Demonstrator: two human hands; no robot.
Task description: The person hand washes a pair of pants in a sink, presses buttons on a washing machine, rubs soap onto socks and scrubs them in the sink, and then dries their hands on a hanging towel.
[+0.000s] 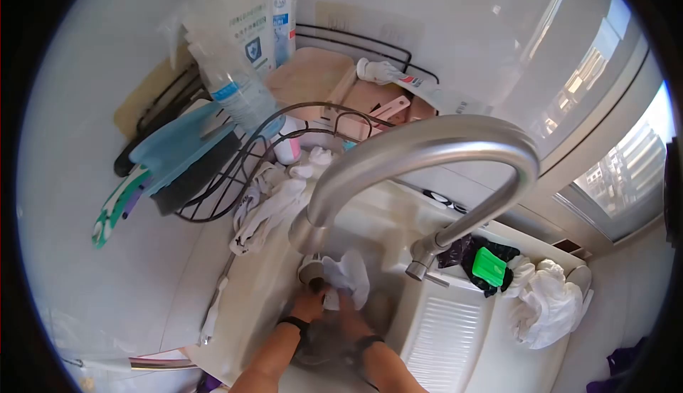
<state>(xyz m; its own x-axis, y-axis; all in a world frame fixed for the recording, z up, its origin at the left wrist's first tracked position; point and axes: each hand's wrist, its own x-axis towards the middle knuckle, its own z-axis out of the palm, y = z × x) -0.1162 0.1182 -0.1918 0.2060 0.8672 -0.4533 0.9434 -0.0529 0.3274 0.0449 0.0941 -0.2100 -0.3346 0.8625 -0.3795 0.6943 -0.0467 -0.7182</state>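
Both hands are down in the white sink (249, 307), under the curved metal faucet (427, 144). My left hand (309, 304) is closed at the lower edge of a white cloth (348, 273), beside a small round pale object (311, 270) with a dark part. What lies inside its fingers is hidden. My right hand (349, 316) is smeared by motion and presses against the cloth's lower end. Its fingers seem closed on the fabric. Dark bands circle both wrists.
A ribbed washboard (445, 329) adjoins the basin on the right, with a green soap bar (489, 266) and bunched white cloth (546, 304) beyond. White socks (274, 208) hang on the left rim. A wire corner rack (213, 197) holds bottles (238, 83) and brushes.
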